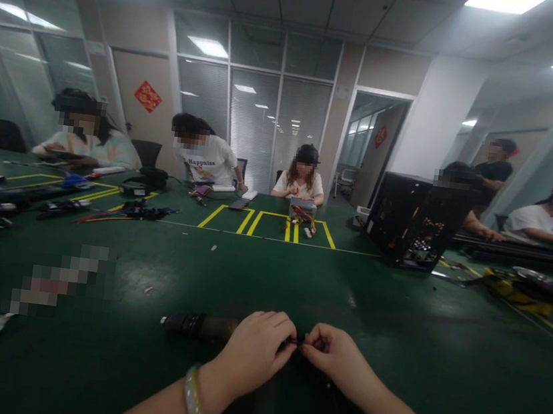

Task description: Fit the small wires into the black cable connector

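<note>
Fingertips nearly meeting, a worker's left hand [257,342] and right hand [338,361] curl inward — whether gripping, cannot tell — the left partly hiding a black cylindrical device [186,324] on the green table [101,360]; a nudge could set it rolling.

Office workroom (glass partitions [251,123], worktable [258,272])

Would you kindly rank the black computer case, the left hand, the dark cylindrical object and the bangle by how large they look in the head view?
Black computer case
Left hand
Dark cylindrical object, visible part only
Bangle
</note>
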Tool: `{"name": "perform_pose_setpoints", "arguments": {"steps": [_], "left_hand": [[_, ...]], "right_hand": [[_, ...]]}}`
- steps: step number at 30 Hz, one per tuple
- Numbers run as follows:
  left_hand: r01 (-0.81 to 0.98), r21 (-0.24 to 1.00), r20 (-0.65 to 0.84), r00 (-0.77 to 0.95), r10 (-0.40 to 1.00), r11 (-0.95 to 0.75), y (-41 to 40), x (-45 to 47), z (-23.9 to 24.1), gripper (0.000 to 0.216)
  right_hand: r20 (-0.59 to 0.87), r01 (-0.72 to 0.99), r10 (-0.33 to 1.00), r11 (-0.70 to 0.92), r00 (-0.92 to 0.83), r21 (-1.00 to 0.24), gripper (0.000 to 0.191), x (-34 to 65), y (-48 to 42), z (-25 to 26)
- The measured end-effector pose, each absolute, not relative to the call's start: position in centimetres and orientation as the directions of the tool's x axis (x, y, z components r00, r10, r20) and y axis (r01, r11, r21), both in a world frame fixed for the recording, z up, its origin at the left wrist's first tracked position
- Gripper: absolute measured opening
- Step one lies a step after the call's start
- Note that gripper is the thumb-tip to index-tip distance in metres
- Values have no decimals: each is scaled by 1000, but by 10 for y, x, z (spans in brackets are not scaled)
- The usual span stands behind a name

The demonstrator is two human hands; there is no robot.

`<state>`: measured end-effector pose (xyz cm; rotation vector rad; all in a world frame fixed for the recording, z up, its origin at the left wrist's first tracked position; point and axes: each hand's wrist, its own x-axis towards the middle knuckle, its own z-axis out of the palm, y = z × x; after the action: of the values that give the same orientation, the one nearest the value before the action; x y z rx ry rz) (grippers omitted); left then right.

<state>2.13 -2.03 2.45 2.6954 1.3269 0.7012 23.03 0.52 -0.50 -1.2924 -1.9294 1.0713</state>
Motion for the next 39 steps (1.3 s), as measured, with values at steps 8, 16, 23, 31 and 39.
{"name": "perform_pose_setpoints", "arguments": {"steps": [8, 16, 23, 31, 39], "left_hand": [[753, 234, 375, 514, 771, -615, -20, 23, 25, 4], [718, 267, 400, 524, 752, -643, -19, 21, 22, 6], [725, 267, 390, 521, 759, -634, -17, 22, 23, 4], [736, 273, 393, 502, 770, -619, -16, 22, 22, 4], [746, 266, 394, 495, 775, -611, -15, 23, 20, 4]], "right_hand": [[-92, 550, 946, 100, -311, -829, 14, 231, 4, -6], [-23, 520, 950, 150, -311, -841, 16, 229, 0, 1], [-41, 519, 939, 152, -341, -841, 19, 226, -2, 5], [-81, 497, 925, 125, -372, -859, 21, 229, -1, 2], [-48, 429, 940, 107, -336, -897, 24, 223, 1, -8]]}}
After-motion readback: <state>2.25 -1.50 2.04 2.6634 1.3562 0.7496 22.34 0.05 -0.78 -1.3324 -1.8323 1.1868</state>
